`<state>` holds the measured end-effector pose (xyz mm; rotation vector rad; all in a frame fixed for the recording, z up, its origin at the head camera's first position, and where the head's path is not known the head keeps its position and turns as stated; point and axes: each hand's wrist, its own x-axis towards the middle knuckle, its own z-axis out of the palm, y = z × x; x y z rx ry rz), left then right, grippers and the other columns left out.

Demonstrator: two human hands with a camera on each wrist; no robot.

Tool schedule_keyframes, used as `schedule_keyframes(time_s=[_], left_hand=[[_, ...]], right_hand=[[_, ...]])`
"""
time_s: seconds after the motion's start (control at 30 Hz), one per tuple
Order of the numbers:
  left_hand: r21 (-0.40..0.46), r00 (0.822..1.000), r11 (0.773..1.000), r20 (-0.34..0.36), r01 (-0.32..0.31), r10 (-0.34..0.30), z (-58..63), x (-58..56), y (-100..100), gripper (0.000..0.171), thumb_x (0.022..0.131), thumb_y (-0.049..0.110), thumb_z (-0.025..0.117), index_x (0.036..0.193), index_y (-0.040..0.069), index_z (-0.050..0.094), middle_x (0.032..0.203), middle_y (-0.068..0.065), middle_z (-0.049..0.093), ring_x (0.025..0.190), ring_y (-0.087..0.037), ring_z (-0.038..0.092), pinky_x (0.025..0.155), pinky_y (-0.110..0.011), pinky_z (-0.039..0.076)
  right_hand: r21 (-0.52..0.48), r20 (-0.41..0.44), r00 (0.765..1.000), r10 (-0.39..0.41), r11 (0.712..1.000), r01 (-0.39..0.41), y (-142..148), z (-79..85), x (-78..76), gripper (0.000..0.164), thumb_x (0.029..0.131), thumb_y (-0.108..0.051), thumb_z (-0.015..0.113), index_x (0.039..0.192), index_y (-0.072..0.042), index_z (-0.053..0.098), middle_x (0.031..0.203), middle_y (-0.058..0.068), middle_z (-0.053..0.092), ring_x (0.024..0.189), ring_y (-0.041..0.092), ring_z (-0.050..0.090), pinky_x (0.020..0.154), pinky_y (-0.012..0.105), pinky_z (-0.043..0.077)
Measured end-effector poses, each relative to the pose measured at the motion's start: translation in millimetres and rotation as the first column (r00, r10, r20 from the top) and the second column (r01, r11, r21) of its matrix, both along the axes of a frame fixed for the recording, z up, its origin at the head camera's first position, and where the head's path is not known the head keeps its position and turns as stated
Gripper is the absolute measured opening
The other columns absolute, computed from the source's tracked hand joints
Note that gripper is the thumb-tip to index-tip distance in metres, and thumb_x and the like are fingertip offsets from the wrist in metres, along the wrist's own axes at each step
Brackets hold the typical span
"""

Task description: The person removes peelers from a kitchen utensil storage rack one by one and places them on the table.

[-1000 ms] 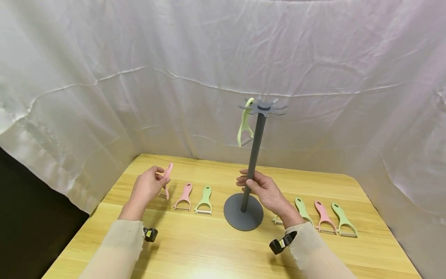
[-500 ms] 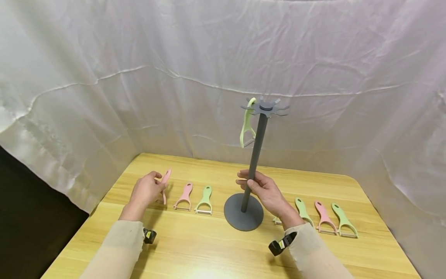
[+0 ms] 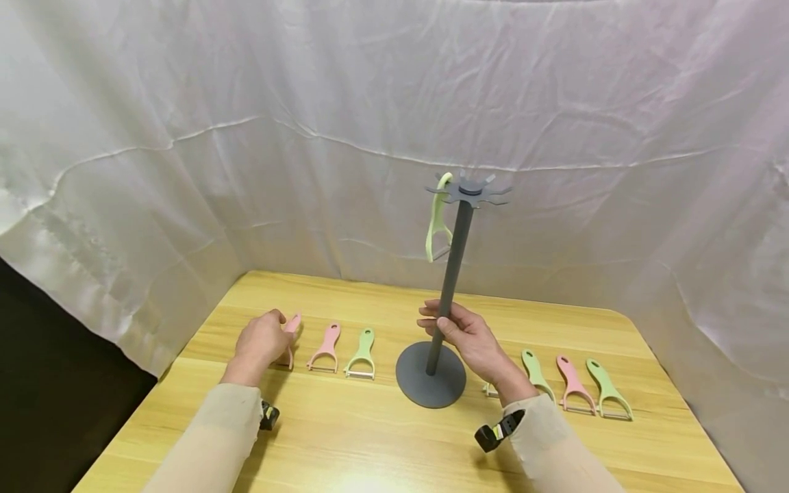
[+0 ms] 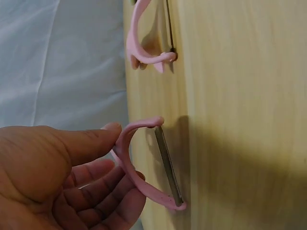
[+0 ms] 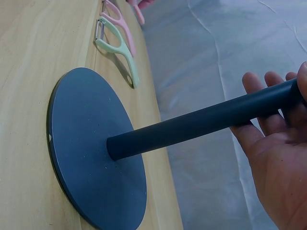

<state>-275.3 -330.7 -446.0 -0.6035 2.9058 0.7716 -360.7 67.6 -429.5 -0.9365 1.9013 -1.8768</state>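
Note:
On the left of the table, my left hand [image 3: 264,337] pinches a pink peeler [image 4: 125,160] between thumb and fingers. Its blade end is low, at or just above the wood. My right hand [image 3: 471,339] holds the dark grey pole of a stand [image 3: 453,267], thumb in front and fingers behind. The stand's round base [image 5: 96,153] rests on the table. From the hooked ring [image 3: 470,192] at its top hangs a light green peeler [image 3: 437,219]. Between the left hand and the base lie another pink peeler [image 3: 327,348] and a green peeler [image 3: 362,352].
Right of the stand lie a green peeler [image 3: 535,370], a pink peeler [image 3: 574,383] and another green peeler [image 3: 607,387]. One more green-handled peeler [image 3: 490,390] is mostly hidden by the right wrist. Pale curtains [image 3: 345,226] enclose the wooden table [image 3: 370,438] at back and sides.
My left hand has lowered the pink peeler toward the table, still pinching it. The stand's top has shifted slightly right; my right hand has stayed on the pole.

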Motion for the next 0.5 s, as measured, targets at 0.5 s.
schedule_keyframes(time_s=[0.5], left_hand=[[-0.062, 1.000, 0.998, 0.015, 0.021, -0.020, -9.7, -10.8, 10, 0.045, 0.097, 0.025, 0.076, 0.130, -0.003, 0.061, 0.118, -0.027, 0.071, 0.102, -0.043, 0.069, 0.091, -0.056, 0.055]], right_hand=[[0.011, -0.002, 1.000, -0.010, 1.000, 0.010, 0, 0.2, -0.2, 0.042, 0.112, -0.017, 0.054, 0.151, -0.002, 0.053, 0.147, 0.029, 0.058, 0.133, 0.038, 0.064, 0.109, 0.040, 0.054]])
